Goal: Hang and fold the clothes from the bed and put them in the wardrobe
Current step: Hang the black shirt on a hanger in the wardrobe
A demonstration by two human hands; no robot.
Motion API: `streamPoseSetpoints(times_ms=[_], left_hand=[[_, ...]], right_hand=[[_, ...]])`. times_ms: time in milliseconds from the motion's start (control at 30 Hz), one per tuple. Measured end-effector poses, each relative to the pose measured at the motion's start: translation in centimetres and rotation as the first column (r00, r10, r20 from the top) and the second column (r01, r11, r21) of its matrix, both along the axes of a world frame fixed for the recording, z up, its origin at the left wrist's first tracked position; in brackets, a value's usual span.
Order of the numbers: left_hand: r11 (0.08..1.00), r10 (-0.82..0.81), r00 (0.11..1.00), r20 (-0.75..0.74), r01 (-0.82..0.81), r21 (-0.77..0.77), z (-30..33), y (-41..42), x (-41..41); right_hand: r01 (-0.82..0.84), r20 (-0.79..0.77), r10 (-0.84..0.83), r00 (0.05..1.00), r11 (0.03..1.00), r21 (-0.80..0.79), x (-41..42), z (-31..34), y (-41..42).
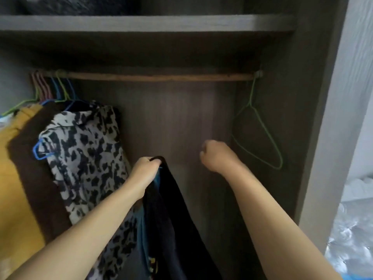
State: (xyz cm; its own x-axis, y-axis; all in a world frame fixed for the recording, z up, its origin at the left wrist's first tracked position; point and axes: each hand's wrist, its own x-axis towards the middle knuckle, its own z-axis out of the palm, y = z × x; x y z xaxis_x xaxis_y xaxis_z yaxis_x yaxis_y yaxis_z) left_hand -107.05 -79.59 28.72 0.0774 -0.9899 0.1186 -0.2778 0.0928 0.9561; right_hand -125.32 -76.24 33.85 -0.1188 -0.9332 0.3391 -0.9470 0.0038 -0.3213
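I look into an open wardrobe with a wooden rail (153, 77) across its top. My left hand (145, 172) grips the top of a black garment (171, 215) on a blue hanger, held low below the rail. My right hand (217, 155) is curled into a loose fist in mid-air to the right, holding nothing. At the rail's left end hang a black-and-white patterned garment (86, 156), a brown one (38, 178) and a yellow one (14, 188).
An empty green wire hanger (260, 136) hangs at the rail's far right end. A grey shelf (149, 23) runs above the rail. The wardrobe's side panel (331, 118) stands on the right, with pale bedding (355, 229) beyond it.
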Motion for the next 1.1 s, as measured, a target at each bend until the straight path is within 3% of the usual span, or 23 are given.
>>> streamPoseSetpoints(times_ms=[67, 133, 233, 300, 400, 600, 767, 867, 967, 1033, 1100], left_hand=[[0.996, -0.084, 0.994, 0.068, 0.087, -0.038, 0.3, -2.2, -1.2], [0.983, -0.162, 0.975, 0.152, 0.173, -0.064, 0.5, -4.1, -1.7], [0.952, -0.237, 0.924, 0.301, 0.282, -0.116, 0.9, -7.3, -0.8], [0.934, -0.248, 0.898, 0.364, 0.321, -0.154, 1.3, -9.5, 0.3], [0.909, -0.278, 0.870, 0.408, 0.375, -0.180, 1.9, -12.1, 2.0], [0.856, -0.398, 0.725, 0.562, 0.514, -0.057, 2.1, -14.6, 3.5], [0.781, -0.503, 0.564, 0.655, 0.621, 0.064, 0.9, -15.2, 3.9], [0.764, -0.549, 0.565, 0.616, 0.638, 0.096, 0.5, -15.5, 4.7], [0.775, -0.589, 0.614, 0.526, 0.612, 0.155, 1.1, -15.9, 6.0], [0.796, -0.594, 0.682, 0.426, 0.575, 0.189, 1.5, -16.0, 6.7], [0.823, -0.545, 0.703, 0.456, 0.551, 0.135, 1.1, -16.3, 6.7]], right_hand=[[0.114, 0.085, -0.095, 0.992, 0.958, -0.262, -1.1, 3.5, -2.1], [0.302, 0.182, -0.249, 0.951, 0.873, -0.383, -3.4, 6.5, -4.1], [0.561, 0.177, -0.534, 0.827, 0.802, -0.206, -7.7, 7.9, -5.9], [0.571, 0.110, -0.560, 0.821, 0.812, -0.126, -9.2, 7.3, -6.7], [0.588, 0.151, -0.568, 0.809, 0.779, -0.216, -9.5, 6.6, -7.7], [0.603, 0.362, -0.489, 0.793, 0.715, -0.355, -7.3, 4.8, -8.9], [0.564, 0.408, -0.400, 0.821, 0.686, -0.461, -6.2, 5.4, -8.8], [0.497, 0.378, -0.335, 0.863, 0.696, -0.518, -5.6, 6.9, -8.8], [0.459, 0.411, -0.245, 0.878, 0.675, -0.578, -4.3, 1.5, -7.6], [0.476, 0.508, -0.149, 0.849, 0.632, -0.611, -3.3, -4.3, -6.6], [0.505, 0.644, -0.038, 0.764, 0.656, -0.561, -2.2, -8.4, -5.4]])
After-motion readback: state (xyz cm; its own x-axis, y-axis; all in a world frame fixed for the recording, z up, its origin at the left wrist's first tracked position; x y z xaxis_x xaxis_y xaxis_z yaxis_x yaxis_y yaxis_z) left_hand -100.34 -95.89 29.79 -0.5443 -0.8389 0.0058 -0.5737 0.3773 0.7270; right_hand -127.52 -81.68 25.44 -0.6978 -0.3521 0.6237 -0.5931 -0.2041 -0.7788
